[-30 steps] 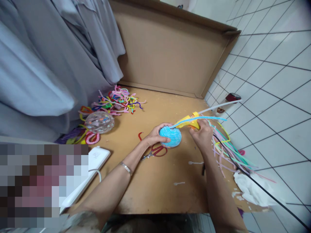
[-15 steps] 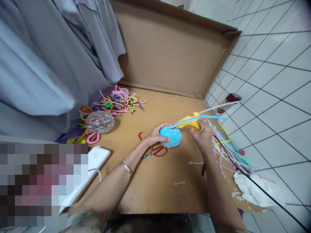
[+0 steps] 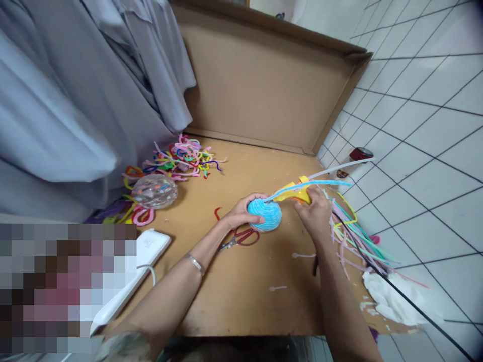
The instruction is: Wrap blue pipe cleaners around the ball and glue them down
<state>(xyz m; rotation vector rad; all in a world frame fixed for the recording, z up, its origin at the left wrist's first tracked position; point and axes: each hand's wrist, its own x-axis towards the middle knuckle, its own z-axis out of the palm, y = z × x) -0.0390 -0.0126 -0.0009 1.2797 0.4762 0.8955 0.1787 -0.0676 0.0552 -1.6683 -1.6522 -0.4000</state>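
A round, ball-like piece wound with blue pipe cleaner (image 3: 266, 215) is gripped by my left hand (image 3: 243, 212), thumb across its near side. From its top a loose end of blue pipe cleaner (image 3: 320, 183) runs off to the right. My right hand (image 3: 315, 205) is wrapped round a yellow hot glue gun (image 3: 292, 193), whose nozzle meets the top of the blue piece. A translucent glue stick (image 3: 339, 167) pokes out of the gun's back. Red-handled scissors (image 3: 245, 237) lie just below my left hand.
At the left are a heap of coloured pipe cleaners (image 3: 184, 156), a clear ball-shaped thing (image 3: 154, 191) and a white power strip (image 3: 151, 251). Loose pipe cleaners (image 3: 362, 241), a black cord (image 3: 407, 299) and white tissue (image 3: 392, 299) lie right. A cardboard panel (image 3: 260, 75) stands behind.
Both hands keep their holds, the glue gun's nozzle staying at the top of the blue piece. Only a slight shift of the whole view shows.
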